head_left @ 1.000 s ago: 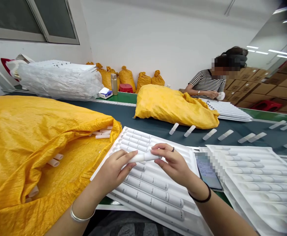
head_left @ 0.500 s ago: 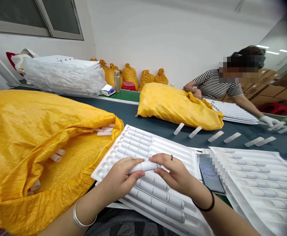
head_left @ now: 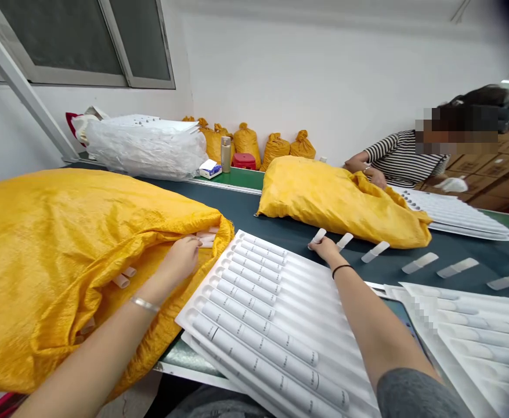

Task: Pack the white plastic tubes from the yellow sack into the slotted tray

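My left hand [head_left: 183, 256] reaches into the mouth of a big yellow woven sack [head_left: 106, 203], its fingers closed at the end of a white plastic tube [head_left: 206, 243] among others there. On the dark belt, my right hand [head_left: 326, 249] pinches a translucent white tube piece [head_left: 318, 236] that leans to the right. Between my arms lies a white molded tray [head_left: 310, 290], its left part filled with rows of white tubes [head_left: 254, 331] marked with small print. Empty grooves run along the tray's right part.
More tube pieces [head_left: 419, 263] lie along the belt [head_left: 237, 206]. A second yellow sack [head_left: 341, 197] sits across it, near a co-worker in a striped shirt [head_left: 406, 154]. At the right are another filled tray [head_left: 476, 325] and a phone [head_left: 400, 313].
My hands have parted from the white tube they held together over the tray. My left hand has moved into the sack, my right out to the belt. The view has swung left.
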Action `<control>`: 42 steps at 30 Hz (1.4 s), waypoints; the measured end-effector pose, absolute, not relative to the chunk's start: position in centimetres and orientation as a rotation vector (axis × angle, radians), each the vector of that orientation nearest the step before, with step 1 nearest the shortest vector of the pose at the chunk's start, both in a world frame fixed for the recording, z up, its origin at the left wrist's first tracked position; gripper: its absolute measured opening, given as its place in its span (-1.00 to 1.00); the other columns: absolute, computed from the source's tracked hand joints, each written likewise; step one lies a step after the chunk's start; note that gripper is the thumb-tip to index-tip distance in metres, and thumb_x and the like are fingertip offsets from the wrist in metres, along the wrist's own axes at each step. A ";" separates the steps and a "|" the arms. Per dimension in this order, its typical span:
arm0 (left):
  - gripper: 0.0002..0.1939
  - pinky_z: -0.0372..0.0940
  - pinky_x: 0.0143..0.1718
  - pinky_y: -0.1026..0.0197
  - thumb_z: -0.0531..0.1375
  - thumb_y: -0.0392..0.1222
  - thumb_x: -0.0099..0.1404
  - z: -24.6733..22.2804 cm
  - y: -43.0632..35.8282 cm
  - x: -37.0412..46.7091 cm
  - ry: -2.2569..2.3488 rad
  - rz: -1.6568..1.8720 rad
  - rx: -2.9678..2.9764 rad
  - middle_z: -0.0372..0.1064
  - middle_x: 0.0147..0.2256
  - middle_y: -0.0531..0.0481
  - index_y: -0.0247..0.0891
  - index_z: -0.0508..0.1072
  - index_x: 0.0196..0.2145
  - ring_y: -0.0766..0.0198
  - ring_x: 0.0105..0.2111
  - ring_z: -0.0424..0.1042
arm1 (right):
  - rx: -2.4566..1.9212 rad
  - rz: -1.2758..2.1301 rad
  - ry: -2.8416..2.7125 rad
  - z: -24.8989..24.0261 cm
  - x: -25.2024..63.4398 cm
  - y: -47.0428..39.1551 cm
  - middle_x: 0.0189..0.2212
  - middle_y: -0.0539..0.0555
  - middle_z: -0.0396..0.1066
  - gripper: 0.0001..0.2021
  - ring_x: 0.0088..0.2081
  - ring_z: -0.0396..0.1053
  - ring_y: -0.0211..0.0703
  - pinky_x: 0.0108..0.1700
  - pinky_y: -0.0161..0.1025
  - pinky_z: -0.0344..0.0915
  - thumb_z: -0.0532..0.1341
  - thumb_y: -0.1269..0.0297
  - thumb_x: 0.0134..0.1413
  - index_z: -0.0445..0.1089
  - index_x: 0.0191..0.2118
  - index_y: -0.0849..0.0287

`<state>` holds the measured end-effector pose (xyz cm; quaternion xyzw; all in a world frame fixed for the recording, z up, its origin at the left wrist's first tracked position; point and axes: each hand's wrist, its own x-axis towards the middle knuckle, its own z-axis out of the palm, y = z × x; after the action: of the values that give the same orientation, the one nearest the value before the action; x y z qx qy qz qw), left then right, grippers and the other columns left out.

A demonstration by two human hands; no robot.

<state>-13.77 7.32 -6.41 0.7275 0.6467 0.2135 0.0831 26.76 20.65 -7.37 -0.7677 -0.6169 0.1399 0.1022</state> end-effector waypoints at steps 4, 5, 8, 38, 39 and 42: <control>-0.84 0.20 0.06 -0.03 0.11 -0.25 0.25 -9.0 11.6 -15.3 1.849 0.570 2.176 0.44 -0.17 -0.16 -0.33 0.48 -0.28 0.11 -0.08 0.37 | -2.394 0.518 -1.889 -7.5 27.9 20.9 -0.14 0.12 0.39 -0.72 -0.18 0.40 -0.16 -0.14 -0.12 0.38 0.17 0.19 0.21 0.35 -0.07 0.27; -0.85 0.21 0.04 -0.05 0.16 -0.21 0.25 -9.5 12.1 -15.5 1.844 0.566 2.161 0.44 -0.19 -0.12 -0.33 0.46 -0.29 0.13 -0.10 0.38 | -2.411 0.516 -1.902 -7.1 28.1 20.7 -0.14 0.13 0.39 -0.72 -0.17 0.40 -0.15 -0.13 -0.11 0.38 0.18 0.18 0.20 0.35 -0.07 0.28; -0.81 0.24 -0.02 -0.10 0.22 -0.13 0.20 -9.9 12.4 -16.0 1.852 0.619 2.093 0.43 -0.28 -0.11 -0.36 0.44 -0.36 0.11 -0.18 0.40 | -2.351 0.478 -1.979 -5.6 28.0 19.2 -0.17 0.15 0.41 -0.72 -0.16 0.39 -0.12 -0.09 -0.07 0.34 0.18 0.17 0.19 0.38 -0.13 0.31; -0.57 0.30 -0.18 0.17 0.07 -0.06 0.36 -0.9 -0.2 -4.4 1.275 0.925 2.430 0.37 -0.20 -0.10 -0.21 0.25 0.14 0.20 -0.22 0.38 | -0.669 0.534 -2.245 0.9 19.6 3.0 -0.10 0.14 0.43 -0.71 -0.06 0.39 -0.10 -0.03 -0.14 0.34 0.11 0.36 0.22 0.30 0.05 0.08; -0.57 0.30 -0.16 0.18 0.08 -0.06 0.36 -0.9 -0.3 -4.4 1.271 0.955 2.396 0.38 -0.16 -0.11 -0.23 0.25 0.13 0.20 -0.19 0.38 | -0.683 0.519 -2.222 0.9 19.7 3.0 -0.09 0.15 0.43 -0.71 -0.06 0.39 -0.10 -0.04 -0.14 0.34 0.12 0.36 0.22 0.30 0.06 0.07; -0.67 0.29 -0.15 0.18 0.08 -0.10 0.36 -0.7 -0.6 -4.6 1.271 0.973 2.349 0.40 -0.17 -0.09 -0.25 0.32 0.04 0.21 -0.19 0.39 | -0.742 0.514 -2.175 0.6 19.7 2.8 -0.10 0.14 0.44 -0.72 -0.10 0.41 -0.11 -0.08 -0.16 0.36 0.13 0.33 0.21 0.31 0.04 0.07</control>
<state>-4.60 -0.58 -0.67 0.8172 0.4421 0.3385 0.1489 19.68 2.85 0.59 -0.2909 -0.8531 0.2018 0.3833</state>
